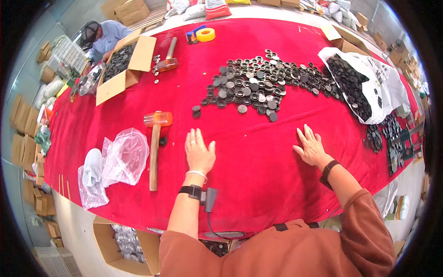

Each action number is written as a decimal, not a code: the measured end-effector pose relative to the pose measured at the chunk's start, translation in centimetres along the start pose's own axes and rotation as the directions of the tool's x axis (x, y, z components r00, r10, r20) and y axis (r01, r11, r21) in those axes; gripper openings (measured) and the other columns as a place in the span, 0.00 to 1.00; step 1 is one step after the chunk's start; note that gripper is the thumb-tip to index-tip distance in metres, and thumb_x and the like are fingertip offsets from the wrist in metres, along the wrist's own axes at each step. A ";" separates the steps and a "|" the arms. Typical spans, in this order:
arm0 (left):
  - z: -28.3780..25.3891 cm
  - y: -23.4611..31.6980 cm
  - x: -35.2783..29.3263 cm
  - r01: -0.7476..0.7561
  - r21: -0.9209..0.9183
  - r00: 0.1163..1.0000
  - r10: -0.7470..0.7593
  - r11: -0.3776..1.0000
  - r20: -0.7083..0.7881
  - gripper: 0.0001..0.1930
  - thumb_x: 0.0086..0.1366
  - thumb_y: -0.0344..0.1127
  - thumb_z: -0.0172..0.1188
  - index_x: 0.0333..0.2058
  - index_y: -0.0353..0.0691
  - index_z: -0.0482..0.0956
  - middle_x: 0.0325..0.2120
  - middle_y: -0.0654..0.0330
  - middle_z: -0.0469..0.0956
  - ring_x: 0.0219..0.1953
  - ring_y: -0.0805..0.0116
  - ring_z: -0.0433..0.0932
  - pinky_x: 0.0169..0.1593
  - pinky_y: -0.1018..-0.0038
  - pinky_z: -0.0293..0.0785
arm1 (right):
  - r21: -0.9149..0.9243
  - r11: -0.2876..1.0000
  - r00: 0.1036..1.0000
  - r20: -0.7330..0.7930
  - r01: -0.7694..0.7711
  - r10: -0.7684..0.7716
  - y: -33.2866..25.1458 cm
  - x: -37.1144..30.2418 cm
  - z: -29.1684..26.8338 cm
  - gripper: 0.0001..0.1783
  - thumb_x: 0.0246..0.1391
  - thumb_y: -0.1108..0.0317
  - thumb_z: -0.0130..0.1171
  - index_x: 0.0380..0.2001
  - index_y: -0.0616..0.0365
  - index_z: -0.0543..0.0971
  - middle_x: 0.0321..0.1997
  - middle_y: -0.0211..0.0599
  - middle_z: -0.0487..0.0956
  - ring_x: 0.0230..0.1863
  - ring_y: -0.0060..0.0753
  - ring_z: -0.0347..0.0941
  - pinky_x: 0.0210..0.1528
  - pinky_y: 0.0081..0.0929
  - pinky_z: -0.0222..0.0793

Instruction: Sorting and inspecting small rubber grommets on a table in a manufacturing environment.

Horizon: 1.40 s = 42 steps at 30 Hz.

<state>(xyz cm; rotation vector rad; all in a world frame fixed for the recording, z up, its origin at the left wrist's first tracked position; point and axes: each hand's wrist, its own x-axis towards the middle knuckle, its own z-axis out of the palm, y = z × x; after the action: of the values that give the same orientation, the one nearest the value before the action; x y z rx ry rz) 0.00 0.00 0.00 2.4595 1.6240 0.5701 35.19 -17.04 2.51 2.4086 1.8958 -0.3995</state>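
My left hand [199, 150] rests palm down on the red tablecloth [249, 175], fingers stretched out and nothing in it. To its left lies a mallet [156, 138] with an orange head and a wooden handle, a small black round cap [163, 141] beside it. My right hand [310, 144] is also spread flat on the cloth, holding nothing. Beyond both hands spreads a loose pile of black and silver round caps and rings [254, 87]. Two dark caps [196, 111] sit apart from the pile, just past my left fingertips.
A white sack [390, 87] spills black caps at the right, near a dark metal tool [408, 141]. Clear plastic bags [124, 157] lie at left. Farther back are an open carton [138, 57] of black pieces, another mallet [168, 63], yellow tape [205, 34] and a co-worker [108, 37].
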 end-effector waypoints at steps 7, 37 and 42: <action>-0.2 -1.5 8.1 -0.040 0.031 0.995 0.043 0.999 -0.092 0.43 0.57 0.53 0.59 0.62 0.35 0.51 0.63 0.43 0.51 0.64 0.44 0.49 0.66 0.57 0.46 | -0.120 0.992 0.973 -0.232 -0.027 -0.002 0.2 1.1 1.4 0.40 0.52 0.41 0.46 0.64 0.50 0.57 0.69 0.48 0.51 0.70 0.42 0.43 0.65 0.47 0.36; 3.2 10.2 4.5 -0.275 -0.159 0.915 0.309 0.948 0.260 0.43 0.50 0.68 0.54 0.61 0.51 0.61 0.63 0.40 0.49 0.66 0.37 0.41 0.63 0.39 0.36 | -0.129 0.991 0.976 -0.205 0.043 -0.069 0.6 1.8 1.6 0.40 0.48 0.50 0.54 0.62 0.55 0.59 0.69 0.51 0.49 0.69 0.48 0.44 0.64 0.45 0.38; -0.7 8.6 3.2 -0.302 -0.179 0.907 0.340 0.936 0.248 0.41 0.53 0.62 0.57 0.61 0.44 0.61 0.63 0.43 0.51 0.67 0.46 0.45 0.63 0.41 0.37 | -0.122 0.992 0.978 -0.202 0.026 -0.050 1.0 1.4 1.1 0.40 0.47 0.49 0.54 0.62 0.55 0.59 0.69 0.51 0.50 0.69 0.48 0.44 0.65 0.46 0.37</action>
<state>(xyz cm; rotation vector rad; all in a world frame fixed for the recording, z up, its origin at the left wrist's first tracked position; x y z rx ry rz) 8.16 -0.62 4.15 2.5793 1.0480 0.3396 36.29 -16.23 1.00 2.4209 1.9841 -0.0385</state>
